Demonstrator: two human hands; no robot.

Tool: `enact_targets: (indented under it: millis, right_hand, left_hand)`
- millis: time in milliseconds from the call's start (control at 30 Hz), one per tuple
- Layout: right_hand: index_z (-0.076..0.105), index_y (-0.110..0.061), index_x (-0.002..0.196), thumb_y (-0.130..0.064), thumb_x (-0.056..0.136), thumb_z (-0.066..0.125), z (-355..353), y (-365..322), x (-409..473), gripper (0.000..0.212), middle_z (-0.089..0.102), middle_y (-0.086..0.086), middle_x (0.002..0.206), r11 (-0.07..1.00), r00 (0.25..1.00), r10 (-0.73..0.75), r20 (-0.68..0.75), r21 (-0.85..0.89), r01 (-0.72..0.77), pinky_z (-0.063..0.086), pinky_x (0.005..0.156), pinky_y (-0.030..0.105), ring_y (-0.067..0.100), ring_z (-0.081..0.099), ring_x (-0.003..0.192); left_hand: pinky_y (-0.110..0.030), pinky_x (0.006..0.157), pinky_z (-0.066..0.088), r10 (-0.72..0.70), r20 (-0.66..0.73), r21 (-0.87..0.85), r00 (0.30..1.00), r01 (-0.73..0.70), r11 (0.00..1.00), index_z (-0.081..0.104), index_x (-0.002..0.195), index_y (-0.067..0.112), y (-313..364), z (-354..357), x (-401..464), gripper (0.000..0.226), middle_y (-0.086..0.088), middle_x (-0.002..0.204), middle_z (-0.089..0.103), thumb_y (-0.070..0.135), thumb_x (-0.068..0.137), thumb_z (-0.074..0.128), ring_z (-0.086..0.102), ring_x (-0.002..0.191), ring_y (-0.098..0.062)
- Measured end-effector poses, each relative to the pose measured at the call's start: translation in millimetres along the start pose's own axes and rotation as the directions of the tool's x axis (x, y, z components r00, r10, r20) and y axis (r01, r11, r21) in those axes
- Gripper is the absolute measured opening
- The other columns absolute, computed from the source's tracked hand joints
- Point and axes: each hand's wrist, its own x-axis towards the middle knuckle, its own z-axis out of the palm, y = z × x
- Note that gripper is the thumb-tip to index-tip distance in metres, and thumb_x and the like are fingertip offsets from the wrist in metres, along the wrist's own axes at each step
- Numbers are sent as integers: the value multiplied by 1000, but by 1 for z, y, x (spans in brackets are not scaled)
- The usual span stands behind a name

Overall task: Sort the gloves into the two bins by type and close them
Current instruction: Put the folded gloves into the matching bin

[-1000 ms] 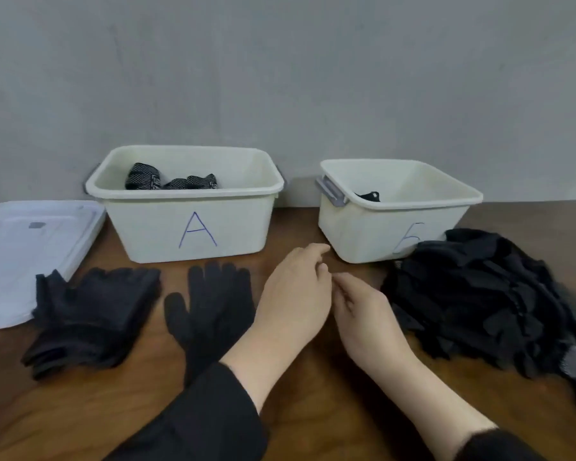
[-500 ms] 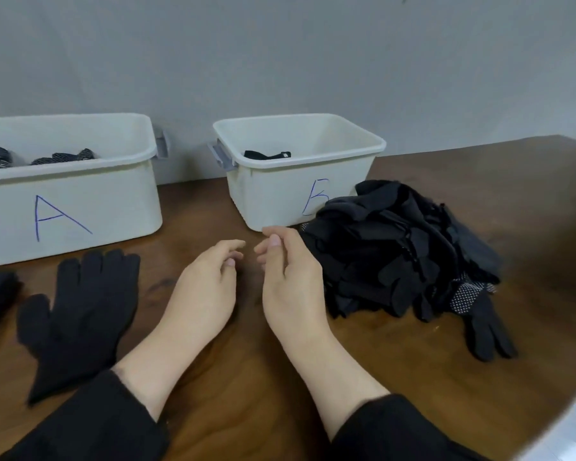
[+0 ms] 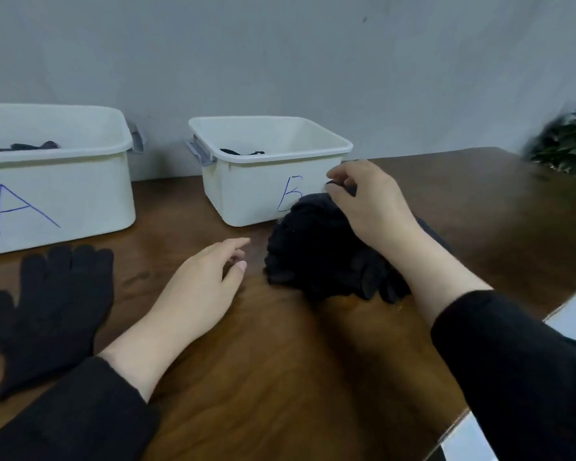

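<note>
Right now the pile of gloves (image 3: 326, 257) lies on the tabletop (image 3: 280, 377) just in front of bin B (image 3: 246, 197), under and ahead of your right hand (image 3: 369, 207). That hand has its fingertips curled onto a bit of dark fabric at the far top of the heap, pinching it next to the bin's front wall. Your left hand (image 3: 200, 294) sits to the left of the pile, near but not touching it, fingers relaxed and holding nothing. So the right hand is the nearer one, and the lift, I'd judge, goes up and over the rim directly behind it.

The heap is soft, black, knitted cloth, crumpled, with no clear long axis; single gloves are hard to tell apart in it, so expect neighbours to snag and drag along. Bin B is pale, smooth, rigid plastic with a grey latch handle on its left end and a little dark fabric inside. Bin A (image 3: 57, 194), same make, stands well to the left with dark gloves in it. One flat black glove (image 3: 54, 307) lies in front of bin A, fingers pointing toward that bin. No lid sits on either bin.
</note>
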Motion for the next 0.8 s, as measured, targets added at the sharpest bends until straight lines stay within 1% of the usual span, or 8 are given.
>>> enact_targets:
  millis: [67, 200, 300, 433, 533, 600, 667, 800]
  right_hand:
    - [67, -18, 124, -16, 99, 54, -12, 23, 22, 28, 62, 3, 124, 993, 995, 59, 77, -107, -51, 41, 95, 25, 21, 58, 113]
    - [59, -44, 127, -8, 90, 49, -23, 50, 51, 52, 55, -6, 141, 951, 928, 109, 358, -310, 8, 36, 111, 57, 27, 50, 131]
    - [61, -43, 126, -16, 95, 55, -18, 58, 62, 41, 53, -9, 141, 925, 870, 120, 478, -372, 76, 34, 111, 60, 25, 45, 134]
    - [63, -33, 96, -23, 99, 56, -17, 51, 67, 13, 60, -7, 115, 911, 916, 106, 386, -407, 67, 35, 97, 42, 22, 53, 113]
    - [66, -22, 103, -19, 100, 55, -30, 42, 69, 12, 66, 0, 107, 972, 985, 15, 174, -235, 27, 44, 87, 36, 25, 60, 102]
    - [67, -16, 109, -17, 102, 54, -43, 31, 71, 15, 69, 5, 104, 992, 997, -24, 77, -119, 33, 40, 76, 30, 26, 60, 96]
    - [67, -16, 109, -18, 102, 54, -56, 19, 73, 15, 67, 3, 100, 997, 999, -39, 16, -66, 40, 36, 71, 26, 22, 57, 94]
    - [68, -16, 102, -18, 102, 55, -78, -13, 75, 12, 69, 2, 97, 987, 998, -55, -20, 148, 57, 46, 74, 13, 15, 61, 88]
  left_hand:
    - [-19, 93, 39, 20, -10, -7, 1000, -20, 1000, 47, 143, 37, 2, -1, -2, 41, 21, 125, 56, 32, 103, 48, 52, 116, 0]
    - [-14, 90, 35, 70, -21, 5, 997, -70, 998, 46, 144, 36, 8, -3, -5, 42, 22, 130, 54, 33, 103, 48, 49, 116, 5]
    - [-16, 93, 36, 99, -7, 59, 995, -99, 993, 44, 146, 35, 8, -4, -5, 43, 22, 133, 52, 35, 104, 45, 48, 121, 1]
    - [-17, 95, 36, 120, 0, 84, 993, -119, 989, 44, 147, 34, 8, -4, -6, 43, 21, 136, 50, 36, 104, 44, 47, 123, 0]
    - [-17, 96, 36, 118, -6, 77, 993, -117, 990, 44, 146, 34, 8, -4, -6, 43, 22, 136, 50, 36, 104, 44, 47, 123, 1]
    - [-15, 97, 35, 111, -16, 64, 994, -110, 992, 45, 146, 35, 7, -5, -5, 43, 22, 135, 50, 37, 104, 44, 46, 123, 2]
    - [-13, 97, 34, 106, -27, 49, 994, -105, 993, 44, 146, 35, 7, -6, -5, 43, 23, 135, 50, 38, 104, 44, 45, 122, 5]
    - [-16, 102, 38, 105, -115, -35, 988, -110, 993, 46, 144, 36, 10, -10, -5, 41, 28, 128, 50, 38, 103, 45, 42, 112, 15]
